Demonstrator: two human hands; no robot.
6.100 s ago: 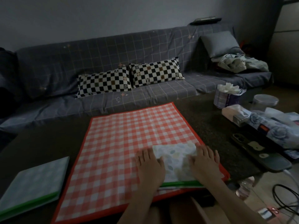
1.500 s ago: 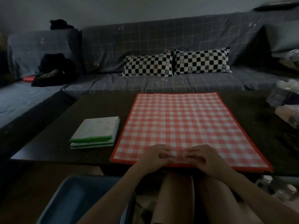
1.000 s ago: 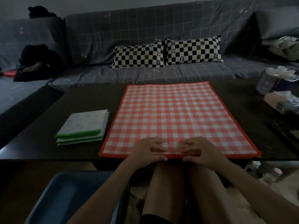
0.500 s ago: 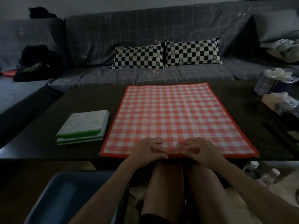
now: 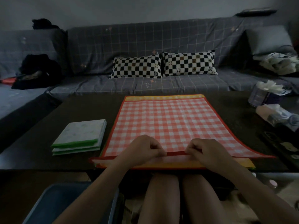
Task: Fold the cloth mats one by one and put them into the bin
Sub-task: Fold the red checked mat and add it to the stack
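Lifted since half a second ago, the near edge of the red-and-white checked cloth mat point(image 5: 168, 125), centre frame, is pinched by left hand point(image 5: 142, 150) and right hand point(image 5: 208, 151), baring a yellow mat point(image 5: 163, 98) beneath; folding begins, blue plastic bin point(image 5: 53, 202) waits lower left.

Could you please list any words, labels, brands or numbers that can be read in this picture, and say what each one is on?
No words or numbers can be read.
Checkered pillows: small logo-like marks in some squares, too small and blurred to read.
Tissue pack on the table's right side: printing too dim to read.
Can behind it: label blurred.
Red checked mat and folded green mats: patterns only, no text.
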